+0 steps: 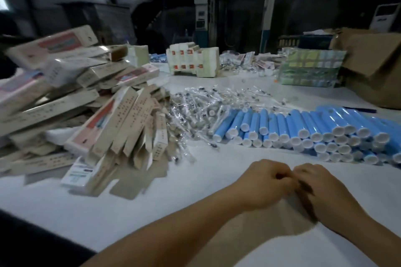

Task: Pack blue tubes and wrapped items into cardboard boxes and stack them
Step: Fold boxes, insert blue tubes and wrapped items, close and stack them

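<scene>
Tubes (303,130) heaped right, boxes (65,97) left; both hands (290,186) curled, fingertips touching, over bare surface (195,191); contents unclear.

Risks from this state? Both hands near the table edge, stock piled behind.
1. The leaning stack of boxes looks unstable; adding more may topple it onto the wrapped items.
2. The blue tubes lie stacked on their sides and may roll if one is pulled.
3. Motion blur hides what the left hand and right hand hold.

Blue tubes (303,123) looked glossy plastic; wrapped items (199,106) shone in clear film; cardboard boxes (121,128) were matt; desk (195,180) was smooth
</scene>
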